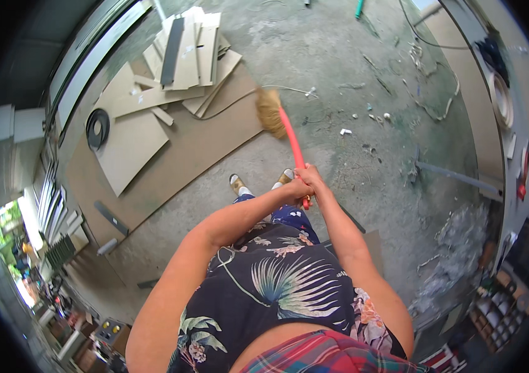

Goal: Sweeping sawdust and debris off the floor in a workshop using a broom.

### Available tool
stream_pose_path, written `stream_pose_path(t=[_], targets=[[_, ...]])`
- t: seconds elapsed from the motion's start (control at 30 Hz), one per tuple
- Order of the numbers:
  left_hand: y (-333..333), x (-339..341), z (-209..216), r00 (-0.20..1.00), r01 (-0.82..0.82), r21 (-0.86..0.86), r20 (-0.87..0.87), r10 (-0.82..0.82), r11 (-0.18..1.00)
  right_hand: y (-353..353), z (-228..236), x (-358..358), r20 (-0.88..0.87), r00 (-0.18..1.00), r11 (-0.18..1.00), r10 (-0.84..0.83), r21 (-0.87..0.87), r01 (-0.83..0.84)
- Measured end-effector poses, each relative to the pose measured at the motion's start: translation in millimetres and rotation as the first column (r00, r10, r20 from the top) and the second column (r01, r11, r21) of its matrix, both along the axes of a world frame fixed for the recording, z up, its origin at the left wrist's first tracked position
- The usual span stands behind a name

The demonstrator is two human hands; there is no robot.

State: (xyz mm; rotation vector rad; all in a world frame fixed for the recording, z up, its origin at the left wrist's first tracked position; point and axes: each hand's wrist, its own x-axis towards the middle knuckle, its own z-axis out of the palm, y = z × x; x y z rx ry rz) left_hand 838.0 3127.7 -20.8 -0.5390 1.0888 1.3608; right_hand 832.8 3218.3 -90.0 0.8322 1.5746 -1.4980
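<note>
**Red-handled broom gripped in both hands**

Red broom handle [294, 144] is clasped near its top by the left hand [297, 188] and right hand [310, 180], close together. Farther off, its straw head [269, 112] rests on concrete floor [339, 74], beside cardboard sheets [171, 124] to the left.

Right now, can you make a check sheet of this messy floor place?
Surface: grey concrete floor, dusty.
Job's things: broom, red handle, straw head on the floor.
Clutter: cardboard sheets, stacked boards, small white scraps, plastic wrap.
Hands: left hand and right hand both grip the handle.
Cables: thin cord on the floor.
Surroundings: shelves at right.
</note>
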Motion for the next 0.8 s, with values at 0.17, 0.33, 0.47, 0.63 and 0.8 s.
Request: stream_pose_path(t=[0.17,0.33,0.47,0.63,0.8], targets=[[29,5,-11,0.966,0.186,0.060,-0.195,-0.171,0.981,35,6,13,-0.227,0.929,0.937,-0.292,0.126,0.326],[42,26,14,0.828,0.381,-0.113,-0.400,-0.394,0.917,41,42,38,-0.358,0.690,0.767,-0.629,-0.139,0.627],[46,36,18,0.663,0.496,-0.225,-0.526,-0.533,0.839,48,52,56,-0.244,0.573,0.621,-0.782,-0.232,0.748],[31,31,44,0.397,0.771,-0.283,-0.487,-0.778,0.571,14,56,91,-0.163,0.214,0.248,-0.963,-0.234,0.940],[2,36,54,0.271,0.938,-0.074,-0.448,-0.852,0.338,-54,40,141,-0.276,-0.318,-0.272,-0.907,-0.190,0.943]])
